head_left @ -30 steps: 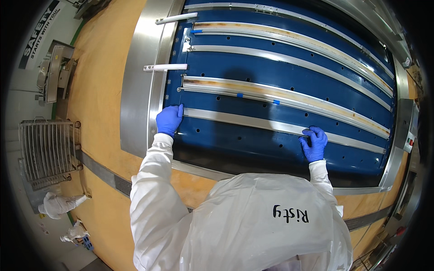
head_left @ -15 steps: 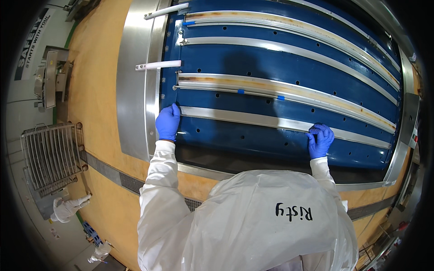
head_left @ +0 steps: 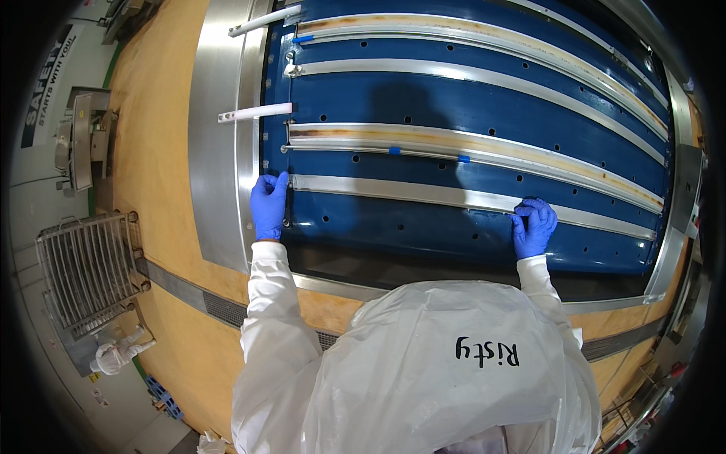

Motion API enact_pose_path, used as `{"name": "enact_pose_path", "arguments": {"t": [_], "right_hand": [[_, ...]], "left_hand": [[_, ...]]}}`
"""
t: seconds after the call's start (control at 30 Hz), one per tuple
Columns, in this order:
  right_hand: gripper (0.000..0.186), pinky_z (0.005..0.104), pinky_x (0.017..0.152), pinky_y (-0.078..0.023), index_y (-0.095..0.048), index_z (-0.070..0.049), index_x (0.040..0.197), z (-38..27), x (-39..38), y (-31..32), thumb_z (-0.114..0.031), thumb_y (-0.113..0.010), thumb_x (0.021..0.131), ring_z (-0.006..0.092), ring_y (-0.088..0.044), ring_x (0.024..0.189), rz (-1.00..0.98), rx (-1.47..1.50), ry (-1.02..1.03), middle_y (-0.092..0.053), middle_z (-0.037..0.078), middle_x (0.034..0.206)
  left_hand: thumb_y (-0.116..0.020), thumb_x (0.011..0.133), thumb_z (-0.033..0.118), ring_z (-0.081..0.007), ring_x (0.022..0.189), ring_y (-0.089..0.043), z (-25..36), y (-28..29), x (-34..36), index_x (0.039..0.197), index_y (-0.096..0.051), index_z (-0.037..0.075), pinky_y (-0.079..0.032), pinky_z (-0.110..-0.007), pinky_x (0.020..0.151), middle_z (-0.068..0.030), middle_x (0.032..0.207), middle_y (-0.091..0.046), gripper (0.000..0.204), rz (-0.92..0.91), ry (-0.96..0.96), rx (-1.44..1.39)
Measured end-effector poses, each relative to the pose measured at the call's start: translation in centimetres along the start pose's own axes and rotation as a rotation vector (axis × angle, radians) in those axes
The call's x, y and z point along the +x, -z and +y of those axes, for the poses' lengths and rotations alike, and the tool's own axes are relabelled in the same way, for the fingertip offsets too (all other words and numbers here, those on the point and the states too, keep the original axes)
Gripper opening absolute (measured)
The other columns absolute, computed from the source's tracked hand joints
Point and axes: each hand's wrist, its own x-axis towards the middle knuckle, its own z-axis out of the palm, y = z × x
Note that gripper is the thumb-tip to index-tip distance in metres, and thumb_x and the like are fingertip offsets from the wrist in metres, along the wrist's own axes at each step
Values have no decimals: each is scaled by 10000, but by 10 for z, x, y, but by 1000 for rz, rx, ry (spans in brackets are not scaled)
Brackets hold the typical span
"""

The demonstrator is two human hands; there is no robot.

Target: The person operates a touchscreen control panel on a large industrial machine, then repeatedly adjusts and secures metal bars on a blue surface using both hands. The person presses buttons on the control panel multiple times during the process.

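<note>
A long, pale metal strip [head_left: 393,189] crosses the near part of a blue perforated belt [head_left: 423,234]. My blue-gloved left hand [head_left: 268,208] is by the strip's left end, its fingertips closed together. Whatever they grip is too small to make out. Farther right, my gloved right hand [head_left: 535,227] pinches at the strip's near edge, where a thin line runs along the metal. Its fingers hide what lies between them.
Beyond the strip runs a brown-stained metal rail [head_left: 454,144] with small blue clips. Two white bars [head_left: 255,113] [head_left: 265,20] stick out over the steel side frame [head_left: 215,151]. A wheeled rack [head_left: 89,272] and a person in white [head_left: 119,352] are far left.
My left hand has shifted slightly left, leaving the strip's end more exposed. My right hand stays at the near edge. The whole view has moved a little.
</note>
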Motion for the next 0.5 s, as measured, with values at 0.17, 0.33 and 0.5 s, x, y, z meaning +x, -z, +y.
{"name": "enact_pose_path", "arguments": {"t": [0.17, 0.33, 0.5], "right_hand": [[209, 441, 948, -352, -590, -182, 903, -3, 0, 1, -288, -735, 797, 267, -541, 1099, -5, -12, -14, -617, 7, 1050], [223, 440, 946, -353, -580, -178, 900, -1, 2, 1, -248, -750, 773, 270, -552, 1082, -26, -2, -10, -618, 14, 1042], [291, 437, 946, -355, -575, -172, 925, -8, 11, 11, -242, -779, 730, 273, -556, 1056, -74, 35, 3, -616, 25, 1027]], "left_hand": [[-687, 899, 107, -209, 870, -685, -10, 0, -11, 1166, -665, 18, -539, -320, 790, -123, 1015, -700, 282, -70, -362, -28], [-657, 885, 138, -306, 889, -641, -1, 21, 13, 1084, -674, 75, -527, -383, 820, -127, 988, -684, 209, -203, -793, 442], [-682, 865, 229, -317, 881, -636, 24, 41, 29, 992, -688, 90, -526, -414, 802, -112, 945, -688, 189, -372, -970, 699]]}}
